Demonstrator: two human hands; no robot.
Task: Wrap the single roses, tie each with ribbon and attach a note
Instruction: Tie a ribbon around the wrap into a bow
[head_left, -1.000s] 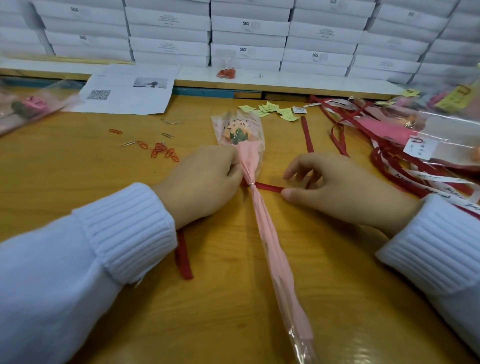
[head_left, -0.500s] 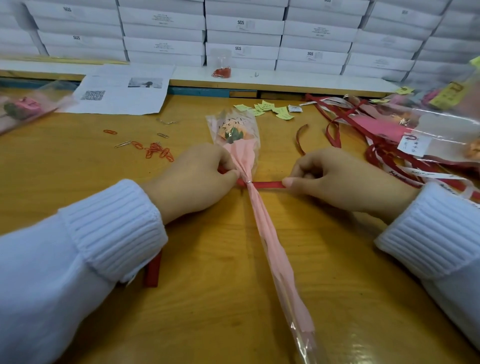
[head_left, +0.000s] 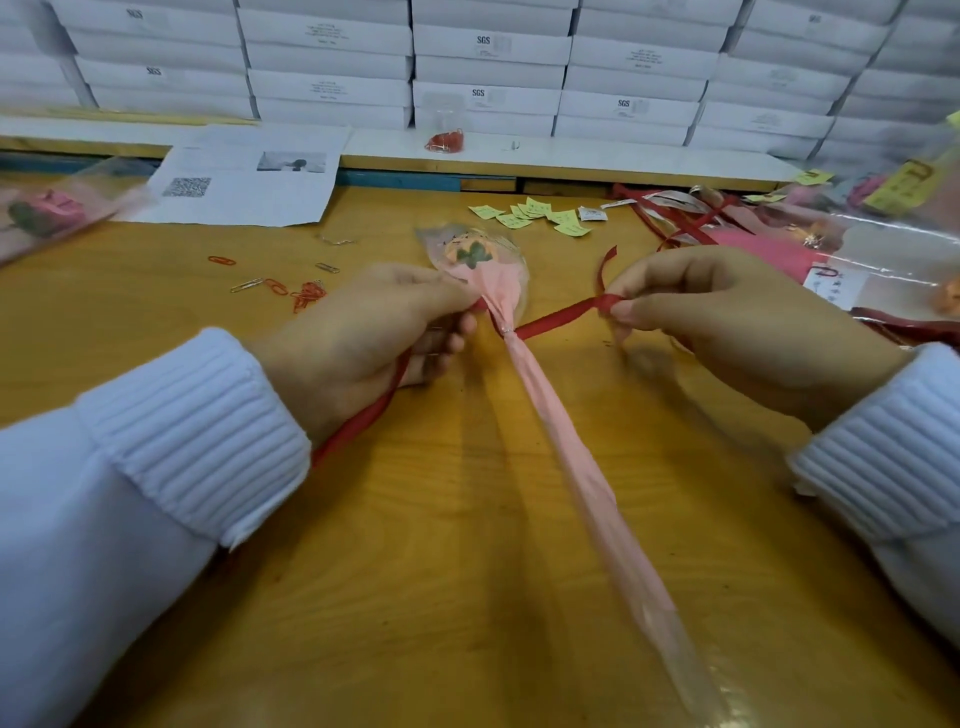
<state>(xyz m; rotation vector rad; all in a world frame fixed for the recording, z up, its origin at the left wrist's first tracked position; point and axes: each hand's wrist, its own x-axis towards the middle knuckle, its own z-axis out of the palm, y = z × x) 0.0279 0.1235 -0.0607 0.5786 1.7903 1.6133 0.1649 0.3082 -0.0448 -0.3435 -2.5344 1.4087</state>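
- The single rose wrapped in pink paper and clear cellophane (head_left: 550, 415) lies on the yellow wooden table (head_left: 415, 545), bloom pointing away from the person
- A thin red ribbon (head_left: 558, 321) crosses the wrap's narrow neck just below the bloom
- The left hand (head_left: 358, 338) curls its fingers round the ribbon's left end, against the neck
- The right hand (head_left: 727, 322) pinches the right end; the hands are apart, one on each side of the wrap
- Small yellow paper notes (head_left: 535, 215) lie beyond the bloom

The wooden table (head_left: 415, 519) bears scattered paper clips (head_left: 306, 296), small green notes (head_left: 530, 214), a printed sheet (head_left: 244, 192) and loose red ribbons (head_left: 675, 228).
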